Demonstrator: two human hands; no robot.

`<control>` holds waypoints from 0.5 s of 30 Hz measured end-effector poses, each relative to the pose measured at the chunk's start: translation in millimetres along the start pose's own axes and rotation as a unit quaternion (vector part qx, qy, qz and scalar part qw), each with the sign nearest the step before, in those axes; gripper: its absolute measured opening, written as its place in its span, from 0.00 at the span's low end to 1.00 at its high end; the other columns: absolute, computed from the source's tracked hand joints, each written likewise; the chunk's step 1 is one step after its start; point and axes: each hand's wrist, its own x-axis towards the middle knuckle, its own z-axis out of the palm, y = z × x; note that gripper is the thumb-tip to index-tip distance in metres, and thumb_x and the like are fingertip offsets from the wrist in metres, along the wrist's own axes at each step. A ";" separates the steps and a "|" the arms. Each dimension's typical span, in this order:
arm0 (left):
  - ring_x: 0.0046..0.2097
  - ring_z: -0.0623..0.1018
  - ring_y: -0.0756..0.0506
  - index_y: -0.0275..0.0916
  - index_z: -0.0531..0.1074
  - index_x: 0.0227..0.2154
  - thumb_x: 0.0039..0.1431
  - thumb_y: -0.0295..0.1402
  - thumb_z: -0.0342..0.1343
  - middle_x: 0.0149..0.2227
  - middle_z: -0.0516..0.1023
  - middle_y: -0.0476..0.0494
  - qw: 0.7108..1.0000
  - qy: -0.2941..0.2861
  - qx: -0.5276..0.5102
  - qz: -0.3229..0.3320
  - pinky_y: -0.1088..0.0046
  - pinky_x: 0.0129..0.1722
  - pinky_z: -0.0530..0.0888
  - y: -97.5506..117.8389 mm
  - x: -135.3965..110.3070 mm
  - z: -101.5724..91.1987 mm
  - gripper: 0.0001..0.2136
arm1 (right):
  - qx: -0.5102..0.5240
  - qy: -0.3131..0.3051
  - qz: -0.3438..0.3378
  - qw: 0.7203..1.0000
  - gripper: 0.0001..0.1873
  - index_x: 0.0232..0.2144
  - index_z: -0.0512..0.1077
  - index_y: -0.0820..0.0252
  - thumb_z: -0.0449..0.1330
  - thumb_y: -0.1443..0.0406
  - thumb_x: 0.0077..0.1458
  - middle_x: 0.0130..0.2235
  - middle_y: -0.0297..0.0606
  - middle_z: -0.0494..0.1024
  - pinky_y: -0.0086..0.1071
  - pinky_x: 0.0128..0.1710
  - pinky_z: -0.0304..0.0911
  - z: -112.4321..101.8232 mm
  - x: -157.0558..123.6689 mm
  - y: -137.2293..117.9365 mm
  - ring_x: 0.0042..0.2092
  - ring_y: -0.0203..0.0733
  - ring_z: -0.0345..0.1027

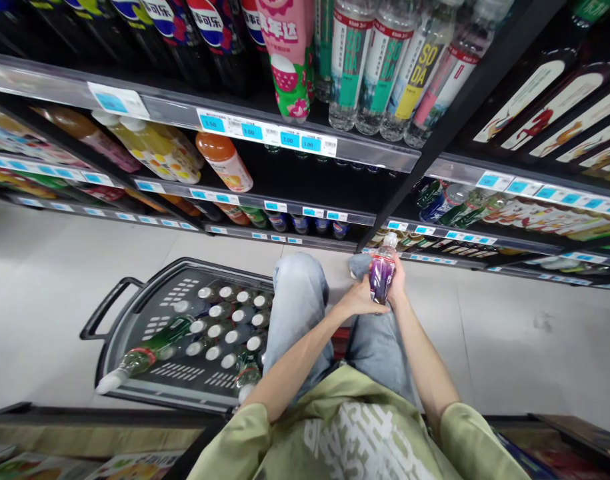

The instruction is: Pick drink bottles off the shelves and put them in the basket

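Note:
A clear bottle with a purple label and a white cap (383, 270) stands nearly upright above my knees, held between both hands. My left hand (361, 298) grips its lower left side, the thumb lying across near the base. On the other side, my right hand (397, 280) wraps round the bottle, its fingers partly hidden behind it. To the left of my legs sits a dark grey basket (129, 337) with several white-capped bottles (217, 311) upright in it. One larger green-labelled bottle (152, 353) lies slanted over the basket's left part.
Ahead, shelves hold cola bottles (209, 30), soda water bottles (352, 60), a pink bottle (287, 53) and an orange drink (225, 162). Price tags (265, 131) line the shelf edges. Dark bottles (535, 93) fill the right shelf. Behind me is another low shelf (99, 433).

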 end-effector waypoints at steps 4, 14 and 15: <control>0.52 0.82 0.30 0.33 0.67 0.60 0.39 0.42 0.76 0.53 0.80 0.32 1.000 0.003 0.000 0.007 0.58 0.50 0.80 3.8 -1.3 -1.5 0.44 | 0.003 0.007 -0.003 1.000 0.31 0.40 0.80 0.63 0.58 0.41 0.63 0.28 0.41 0.82 0.31 0.22 0.72 1.2 -1.0 -1.0 0.25 0.42 0.76; 0.47 0.83 0.35 0.34 0.67 0.57 0.38 0.38 0.74 0.48 0.81 0.39 1.000 -0.015 -0.025 0.003 0.62 0.45 0.80 -0.8 5.1 -2.0 0.40 | 0.013 0.031 -0.016 0.999 0.34 0.43 0.81 0.64 0.54 0.40 0.65 0.32 0.44 0.86 0.37 0.28 0.77 -1.1 -2.2 -5.3 0.29 0.46 0.79; 0.47 0.83 0.35 0.34 0.67 0.57 0.38 0.38 0.75 0.48 0.80 0.38 1.000 -0.017 -0.026 0.002 0.62 0.45 0.79 -2.5 5.9 -1.6 0.41 | 0.014 0.032 -0.018 0.999 0.33 0.43 0.81 0.63 0.54 0.40 0.65 0.32 0.44 0.86 0.37 0.28 0.77 -1.3 -2.4 -5.5 0.29 0.46 0.80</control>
